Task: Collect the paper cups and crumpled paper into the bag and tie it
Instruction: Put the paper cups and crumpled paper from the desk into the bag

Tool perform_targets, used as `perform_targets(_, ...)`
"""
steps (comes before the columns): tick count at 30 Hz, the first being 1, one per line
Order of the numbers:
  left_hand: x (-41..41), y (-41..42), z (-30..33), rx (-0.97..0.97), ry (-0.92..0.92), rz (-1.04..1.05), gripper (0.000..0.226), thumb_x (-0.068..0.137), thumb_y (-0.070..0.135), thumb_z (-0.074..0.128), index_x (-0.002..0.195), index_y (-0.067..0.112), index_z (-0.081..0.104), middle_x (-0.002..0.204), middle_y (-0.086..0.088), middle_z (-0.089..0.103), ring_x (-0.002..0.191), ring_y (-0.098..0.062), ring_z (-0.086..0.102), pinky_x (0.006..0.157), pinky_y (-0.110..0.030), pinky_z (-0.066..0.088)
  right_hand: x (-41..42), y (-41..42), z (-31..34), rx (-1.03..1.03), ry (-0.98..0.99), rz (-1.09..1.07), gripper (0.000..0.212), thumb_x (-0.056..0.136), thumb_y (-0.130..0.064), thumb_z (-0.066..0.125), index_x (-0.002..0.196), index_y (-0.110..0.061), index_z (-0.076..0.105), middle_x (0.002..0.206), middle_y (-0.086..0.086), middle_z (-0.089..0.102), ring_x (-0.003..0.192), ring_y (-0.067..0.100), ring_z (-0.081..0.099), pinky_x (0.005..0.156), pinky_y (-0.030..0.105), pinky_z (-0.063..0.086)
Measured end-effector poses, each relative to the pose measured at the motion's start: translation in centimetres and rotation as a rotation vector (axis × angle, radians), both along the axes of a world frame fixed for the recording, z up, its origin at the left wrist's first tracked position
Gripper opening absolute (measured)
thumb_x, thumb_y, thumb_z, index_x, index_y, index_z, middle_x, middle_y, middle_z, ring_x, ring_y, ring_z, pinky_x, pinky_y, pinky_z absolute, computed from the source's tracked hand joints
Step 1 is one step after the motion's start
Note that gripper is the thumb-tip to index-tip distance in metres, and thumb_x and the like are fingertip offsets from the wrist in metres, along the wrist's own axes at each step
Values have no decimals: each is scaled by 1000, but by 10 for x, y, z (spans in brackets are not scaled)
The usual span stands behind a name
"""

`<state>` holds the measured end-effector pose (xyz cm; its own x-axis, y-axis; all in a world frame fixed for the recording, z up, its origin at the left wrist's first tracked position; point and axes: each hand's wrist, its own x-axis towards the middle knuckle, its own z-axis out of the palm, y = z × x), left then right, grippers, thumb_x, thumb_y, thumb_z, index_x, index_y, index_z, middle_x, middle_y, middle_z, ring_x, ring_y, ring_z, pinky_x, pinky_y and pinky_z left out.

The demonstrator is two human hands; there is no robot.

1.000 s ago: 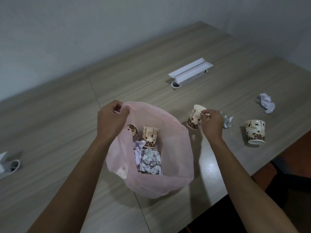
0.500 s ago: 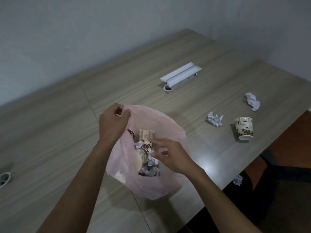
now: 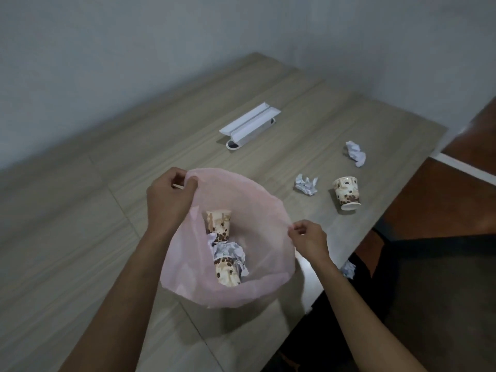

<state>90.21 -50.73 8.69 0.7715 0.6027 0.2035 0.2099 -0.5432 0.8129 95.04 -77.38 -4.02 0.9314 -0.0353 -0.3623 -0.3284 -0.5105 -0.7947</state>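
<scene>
A pink plastic bag (image 3: 263, 218) stands open on the table. My left hand (image 3: 169, 200) pinches its far-left rim, and my right hand (image 3: 308, 240) pinches the right rim. Inside lie two brown-spotted paper cups, one (image 3: 218, 221) towards the back and one (image 3: 226, 272) towards the front, among crumpled paper (image 3: 228, 251). On the table to the right stands another paper cup (image 3: 346, 193) upside down. A crumpled paper ball (image 3: 306, 185) lies beside it and a second one (image 3: 355, 153) farther back.
A white folded tray-like piece (image 3: 251, 126) lies at the back middle of the wooden table (image 3: 80, 251). The table's right edge runs close to my right arm; a paper ball (image 3: 349, 269) lies below it on the floor side.
My right hand carried a cup from the table into the bag, let it go, and now grips the bag's right rim. The left hand kept its hold.
</scene>
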Motion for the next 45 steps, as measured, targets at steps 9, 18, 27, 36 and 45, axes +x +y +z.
perform_targets(9,60,-72,-9,-45,-5,-141,7,85,23,65,80,19,67,70,12,62,64,-6,55,66,-27,45,49,-69,4,-9,-82,-183,14,78,-27,72,86,-19,65,77,-7,65,83,17,62,75,25,42)
perform_targets(18,72,-101,-20,-26,43,-182,7,84,25,66,81,20,69,75,10,67,66,-7,59,67,-28,48,136,-118,-40,-276,64,-254,70,80,-46,69,136,-15,40,130,19,54,123,40,48,95,41,44)
perform_targets(27,69,-88,-19,-17,49,-136,7,85,23,67,79,21,70,74,6,68,64,-14,60,64,-30,48,135,-121,-69,-101,152,-401,62,76,-42,71,130,-20,48,125,14,60,118,32,54,91,34,48)
perform_targets(36,72,-81,-11,-44,39,-50,7,85,22,65,82,18,70,75,7,66,70,-16,61,67,-31,49,110,-127,21,909,201,-44,53,79,-30,61,122,0,54,97,18,64,82,26,68,71,37,56)
perform_targets(45,69,-84,-8,-30,38,-65,7,85,22,65,82,18,69,75,8,66,68,-14,61,64,-28,48,59,-47,52,291,196,590,32,91,-29,67,119,-14,63,101,12,70,77,25,70,74,42,61)
